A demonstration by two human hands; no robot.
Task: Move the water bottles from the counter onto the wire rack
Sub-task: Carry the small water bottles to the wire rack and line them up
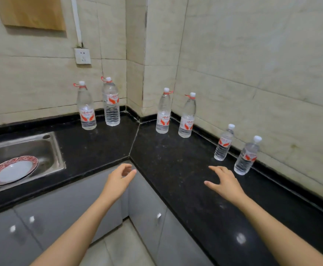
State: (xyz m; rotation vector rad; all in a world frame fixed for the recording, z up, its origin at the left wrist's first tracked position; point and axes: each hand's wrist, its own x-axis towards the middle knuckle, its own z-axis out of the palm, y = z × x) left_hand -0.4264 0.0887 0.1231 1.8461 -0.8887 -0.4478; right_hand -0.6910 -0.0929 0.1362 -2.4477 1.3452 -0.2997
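Over the black corner desk (pixel 176 169), our left hand (pixel 118 181) and right hand (pixel 226 184) hover, fingers spread and empty; we should grip the nearest small water bottle (pixel 246 157) around its body.

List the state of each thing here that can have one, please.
Left hand: open, holding nothing.
Right hand: open, holding nothing.
Water bottles: all six upright, capped, on the counter.
Plate: face up in the sink.
Cabinet doors: closed.
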